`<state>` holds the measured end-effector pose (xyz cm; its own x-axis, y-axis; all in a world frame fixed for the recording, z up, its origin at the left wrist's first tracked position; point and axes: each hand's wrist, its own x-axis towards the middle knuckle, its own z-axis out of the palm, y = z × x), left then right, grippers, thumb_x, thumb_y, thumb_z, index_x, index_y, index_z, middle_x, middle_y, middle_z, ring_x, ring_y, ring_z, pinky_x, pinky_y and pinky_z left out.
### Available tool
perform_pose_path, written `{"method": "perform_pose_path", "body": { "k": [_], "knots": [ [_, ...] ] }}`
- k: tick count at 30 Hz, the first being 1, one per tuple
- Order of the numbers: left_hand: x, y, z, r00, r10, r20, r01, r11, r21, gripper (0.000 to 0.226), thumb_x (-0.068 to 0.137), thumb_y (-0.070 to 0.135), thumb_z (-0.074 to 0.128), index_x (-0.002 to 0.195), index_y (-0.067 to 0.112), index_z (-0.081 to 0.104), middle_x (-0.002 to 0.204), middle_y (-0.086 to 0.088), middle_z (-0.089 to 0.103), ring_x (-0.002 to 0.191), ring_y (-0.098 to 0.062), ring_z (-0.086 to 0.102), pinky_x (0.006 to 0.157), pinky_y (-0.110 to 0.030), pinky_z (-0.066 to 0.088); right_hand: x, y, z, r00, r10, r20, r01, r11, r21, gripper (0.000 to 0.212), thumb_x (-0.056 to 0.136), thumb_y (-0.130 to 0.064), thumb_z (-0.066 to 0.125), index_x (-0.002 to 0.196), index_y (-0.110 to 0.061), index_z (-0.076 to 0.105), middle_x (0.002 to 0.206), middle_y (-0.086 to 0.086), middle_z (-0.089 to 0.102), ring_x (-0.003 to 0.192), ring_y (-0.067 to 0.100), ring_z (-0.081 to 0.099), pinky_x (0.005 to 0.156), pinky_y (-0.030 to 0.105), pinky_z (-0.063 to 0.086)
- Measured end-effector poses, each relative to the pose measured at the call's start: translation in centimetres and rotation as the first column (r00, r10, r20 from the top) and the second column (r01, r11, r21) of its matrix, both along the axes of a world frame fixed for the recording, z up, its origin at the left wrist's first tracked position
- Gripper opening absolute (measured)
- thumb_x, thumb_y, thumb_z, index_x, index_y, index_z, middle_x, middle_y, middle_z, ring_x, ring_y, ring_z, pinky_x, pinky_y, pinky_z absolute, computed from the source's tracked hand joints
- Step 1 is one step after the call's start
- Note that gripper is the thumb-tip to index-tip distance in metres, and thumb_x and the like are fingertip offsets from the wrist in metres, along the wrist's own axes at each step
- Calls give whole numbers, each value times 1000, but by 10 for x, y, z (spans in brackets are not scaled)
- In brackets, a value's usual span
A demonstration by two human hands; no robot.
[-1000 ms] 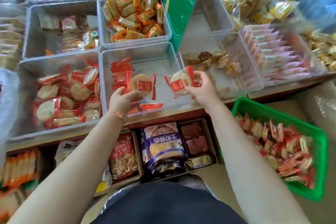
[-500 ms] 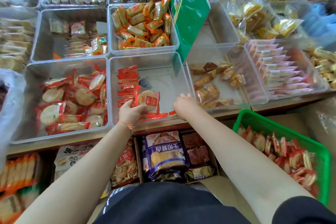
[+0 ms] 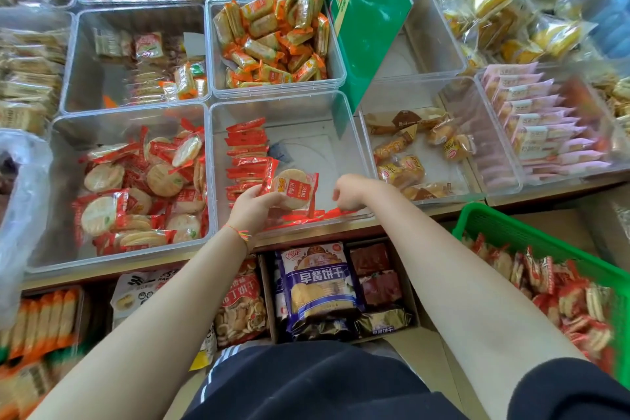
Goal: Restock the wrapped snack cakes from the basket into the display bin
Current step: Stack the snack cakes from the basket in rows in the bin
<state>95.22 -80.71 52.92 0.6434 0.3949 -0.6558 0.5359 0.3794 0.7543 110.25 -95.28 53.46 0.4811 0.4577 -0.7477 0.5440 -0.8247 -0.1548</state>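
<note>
While the left hand (image 3: 252,206) grips a red-wrapped round snack cake (image 3: 294,188) mid-frame inside the clear display bin (image 3: 344,133), the right hand (image 3: 349,193) hovers beside it, fingers curled, empty.

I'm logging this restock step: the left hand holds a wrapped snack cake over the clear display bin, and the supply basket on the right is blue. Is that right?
Not quite: the head view shows the basket is green, not blue. The rest stands: the left hand holds a wrapped snack cake over the clear display bin.
</note>
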Motion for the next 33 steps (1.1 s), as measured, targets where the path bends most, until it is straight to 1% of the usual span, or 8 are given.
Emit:
{"method": "perform_pose_path", "body": {
  "k": [5,8,12,16,19,23,29,33],
  "knots": [
    [14,5,11,964,-264,-22,260,926,275,12,82,8,68,91,14,68,84,-13,73,68,-19,68,71,-45,58,11,-4,38,955,-294,-27,254,774,579,49,88,-14,52,135,-25,53,127,1,57,112,15,54,95,36,48],
    [35,2,21,895,-442,-59,383,695,608,14,79,19,71,91,26,73,71,10,68,56,1,57,56,-16,48,5,2,52,990,-141,6,106,772,627,55,83,-12,60,132,-33,52,133,-2,53,118,10,48,92,29,46],
    [55,-7,23,872,-487,-55,319,479,818,14,83,31,71,90,19,73,74,6,68,65,-13,58,63,-29,49,2,8,53,933,-82,350,-118,850,513,24,86,-17,59,109,-23,64,107,2,60,103,23,54,89,38,47],
    [57,-11,3,863,-448,-232,457,496,738,39,87,22,63,125,15,55,110,-4,65,101,-23,62,88,-34,50,0,-4,35,852,-60,519,-171,907,386,10,89,-11,57,98,-15,59,99,3,59,98,26,53,79,35,40],
    [58,-19,-13,573,-626,-528,785,235,573,48,91,17,50,139,16,45,138,-8,54,124,-27,51,101,-34,41,-8,-11,20,884,-99,456,-110,905,410,12,91,-7,55,95,-14,47,91,1,48,91,25,52,68,33,33],
    [61,-28,-23,293,-675,-677,914,-9,405,50,95,15,45,145,17,42,145,-7,48,133,-25,45,106,-33,36,-23,-11,7,927,73,367,-186,941,283,12,95,-18,54,104,-11,52,99,7,56,92,26,52,71,37,41],
    [59,-16,-21,290,-627,-723,853,-173,492,27,89,16,53,109,12,70,111,-8,69,103,-28,63,89,-36,53,-28,-5,1,937,183,296,-197,980,20,17,88,1,53,99,-6,63,99,11,61,87,29,57,75,36,49],
    [56,-11,-22,299,-593,-748,836,-215,505,19,87,8,48,99,9,63,103,-9,67,89,-28,60,71,-33,49,-22,4,3,935,242,261,-236,970,-54,15,92,-6,54,103,-4,64,90,9,55,84,30,53,72,36,46]
  ]
}}
